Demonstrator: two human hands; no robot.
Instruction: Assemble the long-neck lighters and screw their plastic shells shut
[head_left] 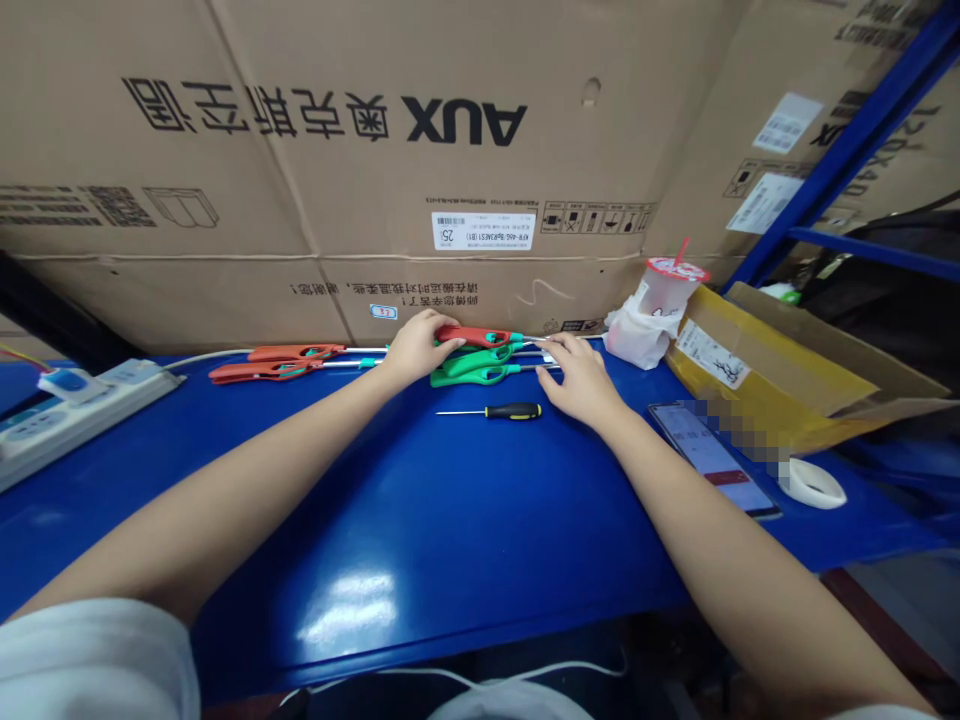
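Along the back of the blue table, my left hand (418, 350) is closed round the back end of a red long-neck lighter (474, 335). My right hand (580, 378) is at the other end, its curled fingers on the metal neck; the exact grip is partly hidden. Beneath and in front of this lighter lie green long-neck lighters (471, 375), their necks running under my right fingers. Two orange-red lighters (264, 371) rest to the left, necks pointing right. A black-and-yellow screwdriver (513, 411) lies in front, its shaft towards the left.
A large cardboard sheet (300, 200) stands behind the blue table (465, 530). At left is a white power strip (90, 420). To the right are a lidded cup (671, 285) in a bag, an open yellow-taped box (772, 370), a phone (712, 460) and a white tape roll (814, 484).
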